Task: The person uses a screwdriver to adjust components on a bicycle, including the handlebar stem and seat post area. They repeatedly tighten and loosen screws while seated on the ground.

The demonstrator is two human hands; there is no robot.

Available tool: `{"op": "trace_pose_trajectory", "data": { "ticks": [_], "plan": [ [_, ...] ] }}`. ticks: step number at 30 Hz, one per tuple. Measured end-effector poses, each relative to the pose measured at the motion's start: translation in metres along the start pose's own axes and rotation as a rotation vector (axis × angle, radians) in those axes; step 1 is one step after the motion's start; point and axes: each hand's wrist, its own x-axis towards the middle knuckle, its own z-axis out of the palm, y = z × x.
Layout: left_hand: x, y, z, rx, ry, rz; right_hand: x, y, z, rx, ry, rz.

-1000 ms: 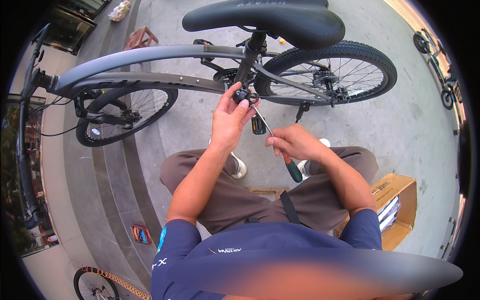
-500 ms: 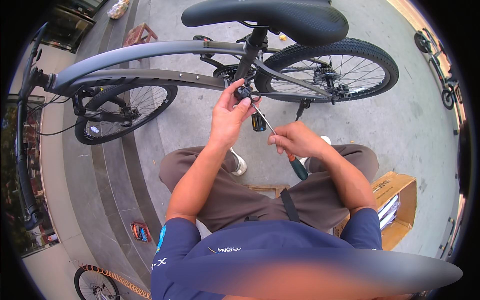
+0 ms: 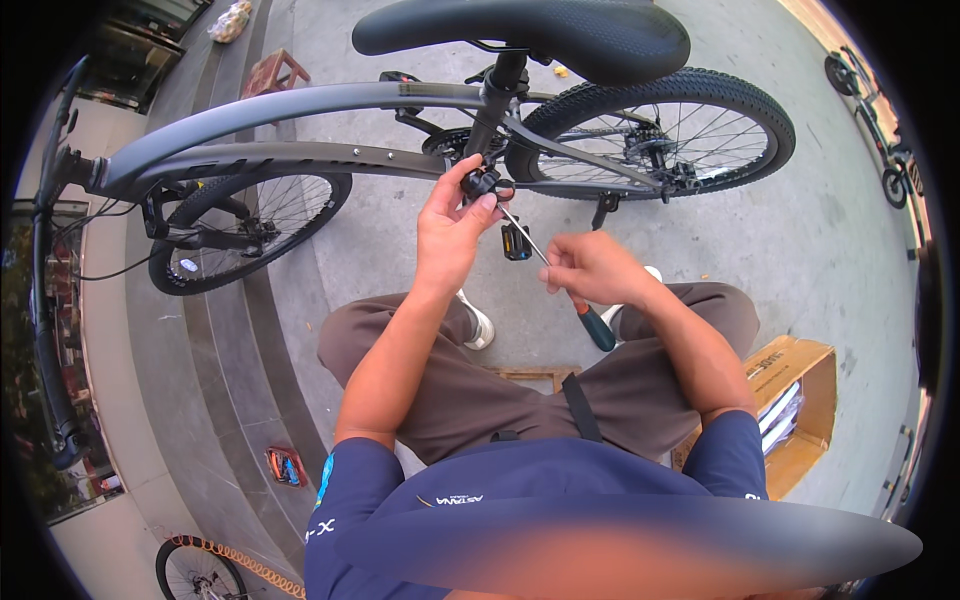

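Note:
My left hand (image 3: 447, 232) grips a small black bracket (image 3: 482, 182) with a ring-shaped clamp, just below the seat post (image 3: 488, 118) of a grey bicycle. A screwdriver with a green-and-orange handle (image 3: 597, 328) meets the bracket with the tip of its metal shaft (image 3: 525, 231). My right hand (image 3: 590, 265) has its fingers curled around the shaft, partly hiding it. A black saddle (image 3: 520, 38) tops the post, and a pedal (image 3: 516, 240) sits below the bracket, behind the shaft.
A cardboard box (image 3: 808, 435) lies at my right, a tray of tools (image 3: 286, 465) at my left. A red stool (image 3: 278, 72) stands behind the bicycle, near a bagged bundle (image 3: 230, 22). A scooter (image 3: 868, 120) is at the far right; another bicycle wheel (image 3: 195, 565) and coiled orange hose are lower left.
Both hands have shifted slightly upward, the left a little leftward and the right a little rightward. The bicycle also appears slightly higher and left in the picture. The grips look the same.

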Motion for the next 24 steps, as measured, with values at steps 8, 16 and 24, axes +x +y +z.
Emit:
{"op": "trace_pose_trajectory", "data": {
  "ticks": [8,16,24],
  "plan": [
    [0.0,0.001,-0.001,0.011,0.0,-0.016,0.0,-0.012,-0.002,0.027,-0.028,0.044],
    [-0.001,0.004,0.0,0.039,-0.006,-0.018,0.005,-0.002,-0.001,0.258,-0.041,-0.055],
    [-0.003,0.004,0.001,0.066,-0.034,-0.031,0.007,-0.002,0.002,0.173,-0.037,-0.005]
  ]
}}
